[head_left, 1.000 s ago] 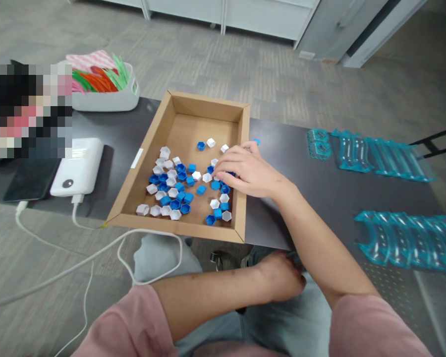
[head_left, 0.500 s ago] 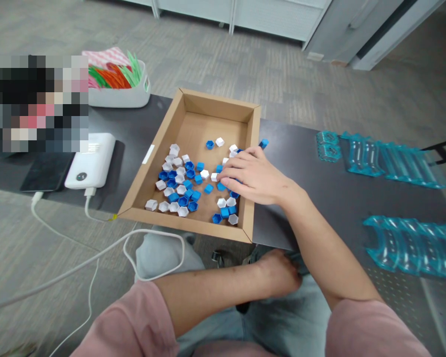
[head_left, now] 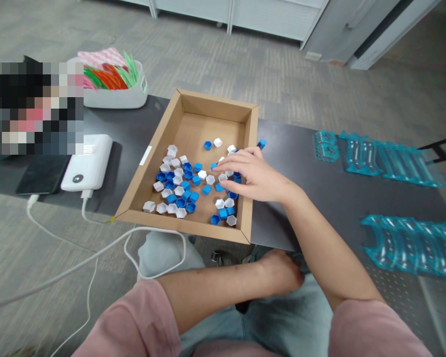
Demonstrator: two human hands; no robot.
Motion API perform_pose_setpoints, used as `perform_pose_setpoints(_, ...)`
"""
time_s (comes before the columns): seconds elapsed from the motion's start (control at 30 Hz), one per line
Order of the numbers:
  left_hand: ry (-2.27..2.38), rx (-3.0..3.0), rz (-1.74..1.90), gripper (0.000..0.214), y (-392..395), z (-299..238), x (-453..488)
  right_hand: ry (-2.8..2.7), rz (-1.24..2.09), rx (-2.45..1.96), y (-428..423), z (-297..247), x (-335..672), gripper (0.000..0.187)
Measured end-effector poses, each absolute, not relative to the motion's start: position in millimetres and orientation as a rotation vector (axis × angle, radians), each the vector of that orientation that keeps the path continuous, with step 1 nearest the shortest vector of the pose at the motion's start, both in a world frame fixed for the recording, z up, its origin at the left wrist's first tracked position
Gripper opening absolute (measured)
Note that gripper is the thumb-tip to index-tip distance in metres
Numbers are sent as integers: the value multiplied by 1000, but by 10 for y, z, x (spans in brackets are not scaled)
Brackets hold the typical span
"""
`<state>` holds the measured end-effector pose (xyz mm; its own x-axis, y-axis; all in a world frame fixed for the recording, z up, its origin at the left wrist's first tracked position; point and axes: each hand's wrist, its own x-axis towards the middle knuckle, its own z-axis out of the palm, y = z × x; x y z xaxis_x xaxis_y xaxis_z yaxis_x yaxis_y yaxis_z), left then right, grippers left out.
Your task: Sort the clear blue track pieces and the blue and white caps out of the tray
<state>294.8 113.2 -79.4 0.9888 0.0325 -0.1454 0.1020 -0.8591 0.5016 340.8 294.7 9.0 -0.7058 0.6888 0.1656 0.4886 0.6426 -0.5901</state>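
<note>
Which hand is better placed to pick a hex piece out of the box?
Right: the right hand lies in the box with fingertips on the pieces; the left hand rests on the lap, below the table.

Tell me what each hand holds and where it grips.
Right hand lies palm-down over the pieces in the box; any grip cannot be told. Left hand rests on the lap, seemingly empty.

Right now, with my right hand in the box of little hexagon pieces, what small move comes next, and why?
Probably pinch the white piece at the fingertips of your right hand: it lies loose on the floor of the cardboard box, just ahead of them, with nothing stacked on it.
</note>
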Motion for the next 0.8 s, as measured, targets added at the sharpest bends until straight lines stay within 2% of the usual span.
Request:
perform_pose_setpoints(0.13, 122, 2574, -179, 24, 1159, -774, 2977, -2200, 889, -936, 3004, 34, 3444, 38)
perform_pose_setpoints(0.27, 118, 2598, -166, 27, 1163, -764, 2954, -1957, 937, -1004, 3093, 15, 3551, 52)
perform_pose_setpoints(0.37, 110, 2603, -172, 25, 1158, -759, 2917, -1860, 851, -1105, 3219, 35, 3744, 65)
perform_pose_setpoints(0.47, 128, 2602, -175, 24, 1155, -751, 2875, -1745, 762, -1240, 3375, 28, 4008, 70)
perform_pose_setpoints(0.63, 146, 2588, -238, 26, 1153, -742, 2825, -1562, 767, -1308, 3585, -159, 4350, 65)
perform_pose_setpoints(0.8, 156, 2594, -269, 26, 1127, -779, 2807, -1580, 801, -1395, 3677, -368, 4449, 52)
